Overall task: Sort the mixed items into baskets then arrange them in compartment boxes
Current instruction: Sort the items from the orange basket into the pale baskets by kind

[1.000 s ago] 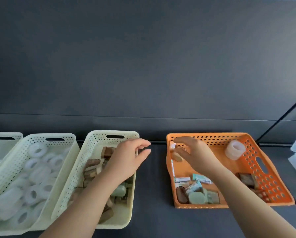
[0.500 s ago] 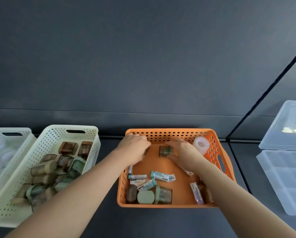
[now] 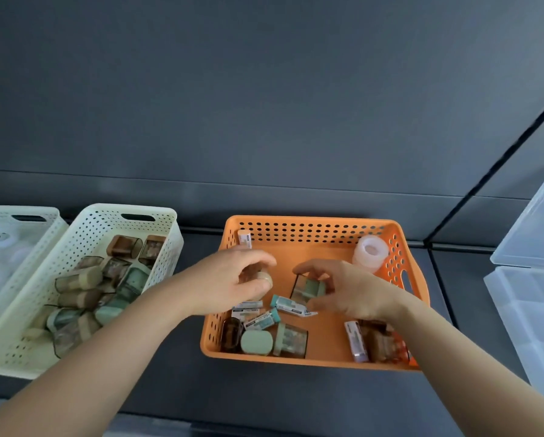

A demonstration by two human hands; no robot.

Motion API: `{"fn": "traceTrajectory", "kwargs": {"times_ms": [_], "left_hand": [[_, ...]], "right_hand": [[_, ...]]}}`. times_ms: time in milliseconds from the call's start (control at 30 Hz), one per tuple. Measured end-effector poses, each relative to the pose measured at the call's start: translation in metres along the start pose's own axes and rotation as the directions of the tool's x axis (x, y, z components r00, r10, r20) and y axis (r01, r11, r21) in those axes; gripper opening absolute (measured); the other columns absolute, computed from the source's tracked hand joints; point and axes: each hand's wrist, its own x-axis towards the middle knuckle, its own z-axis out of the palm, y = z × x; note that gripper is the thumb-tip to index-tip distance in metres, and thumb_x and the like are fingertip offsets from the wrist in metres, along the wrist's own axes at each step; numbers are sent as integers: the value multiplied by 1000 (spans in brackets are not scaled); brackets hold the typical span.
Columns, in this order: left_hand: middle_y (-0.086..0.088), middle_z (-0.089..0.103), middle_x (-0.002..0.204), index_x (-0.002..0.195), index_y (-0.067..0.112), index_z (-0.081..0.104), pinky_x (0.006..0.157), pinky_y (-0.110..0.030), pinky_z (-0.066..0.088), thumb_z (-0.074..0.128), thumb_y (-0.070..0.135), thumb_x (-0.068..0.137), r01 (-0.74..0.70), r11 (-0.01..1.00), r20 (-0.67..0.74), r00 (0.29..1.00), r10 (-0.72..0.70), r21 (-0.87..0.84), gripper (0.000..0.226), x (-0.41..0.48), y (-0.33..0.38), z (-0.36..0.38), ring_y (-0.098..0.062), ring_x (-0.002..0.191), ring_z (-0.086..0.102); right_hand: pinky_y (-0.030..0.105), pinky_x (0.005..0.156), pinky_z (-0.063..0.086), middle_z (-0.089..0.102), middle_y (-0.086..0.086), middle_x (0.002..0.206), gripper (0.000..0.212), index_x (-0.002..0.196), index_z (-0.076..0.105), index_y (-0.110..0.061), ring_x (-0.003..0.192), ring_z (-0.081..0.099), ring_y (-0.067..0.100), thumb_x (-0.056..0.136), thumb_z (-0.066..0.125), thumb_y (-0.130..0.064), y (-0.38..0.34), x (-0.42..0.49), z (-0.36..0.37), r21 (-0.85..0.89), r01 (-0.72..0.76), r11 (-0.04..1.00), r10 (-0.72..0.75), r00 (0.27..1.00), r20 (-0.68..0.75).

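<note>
Both hands are over the orange basket (image 3: pixel 311 230) of mixed items. My left hand (image 3: pixel 232 282) grips a small beige-capped case (image 3: pixel 264 276) above the basket's left part. My right hand (image 3: pixel 346 293) curls its fingers round a clear case with a green cap (image 3: pixel 308 288) near the middle. Below lie small labelled tubes (image 3: pixel 288 305), a green-capped case (image 3: pixel 275 342), a brown case (image 3: pixel 231 337) and a purple tube (image 3: pixel 355 342). A white tape roll (image 3: pixel 370 252) stands in the far right corner. The cream basket (image 3: pixel 106 222) to the left holds several brown and green cases.
A second cream basket (image 3: pixel 28 216) with white rolls is at the far left. Clear compartment boxes (image 3: pixel 535 310) sit at the right, one with its lid (image 3: pixel 535 228) raised. A dark wall rises close behind the baskets.
The view swung right, off the cream baskets. My left hand moved from the cream basket into the orange one and picked up a beige-capped case; my right hand closed round a green-capped case.
</note>
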Motion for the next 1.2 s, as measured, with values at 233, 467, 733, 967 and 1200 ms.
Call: {"fn": "traceTrajectory", "kwargs": {"times_ms": [233, 467, 733, 967, 1200], "left_hand": [[19, 47, 111, 105, 30, 55, 77, -16, 37, 31, 36, 101, 79, 992, -10, 997, -80, -96, 25, -6, 8, 2, 1, 98, 49], [22, 37, 125, 111, 40, 47, 76, -28, 50, 57, 36, 92, 103, 923, -181, 967, -181, -370, 22, -32, 4, 5, -13, 85, 62], [20, 52, 122, 117, 47, 52, 85, -17, 46, 79, 30, 75, 137, 844, -561, 690, -457, -519, 53, -118, -62, -2, 1, 103, 58], [14, 59, 115, 117, 33, 54, 89, -30, 45, 76, 22, 78, 369, 836, -450, 716, -534, -406, 46, -168, -147, -20, -9, 106, 56], [3, 48, 130, 136, 27, 49, 98, -27, 40, 69, 13, 84, 414, 888, -442, 770, -460, -201, 57, -170, -185, -26, -15, 114, 50]], "right_hand": [[21, 84, 52, 52, -10, 119, 58, 132, 48, -35, 100, 58, 7, 82, 72, -18, 7, -3, 8, -13, -44, 999, 45, 999, 2], [8, 76, 48, 58, -11, 112, 53, 122, 51, -28, 98, 58, 4, 77, 78, -17, -14, -1, 10, 6, 96, 995, -93, 974, -209], [14, 89, 43, 57, -20, 112, 47, 123, 54, -32, 103, 54, -2, 81, 73, -21, -95, 26, 46, -31, 293, 956, -290, 917, -274], [14, 99, 41, 47, -10, 121, 48, 128, 55, -25, 107, 54, 2, 83, 71, -20, -159, 58, 110, 17, 379, 925, -371, 913, -168], [18, 98, 35, 53, -7, 129, 48, 131, 52, -22, 123, 38, 10, 85, 66, -26, -188, 86, 154, -276, 284, 918, -329, 935, -131]]}}
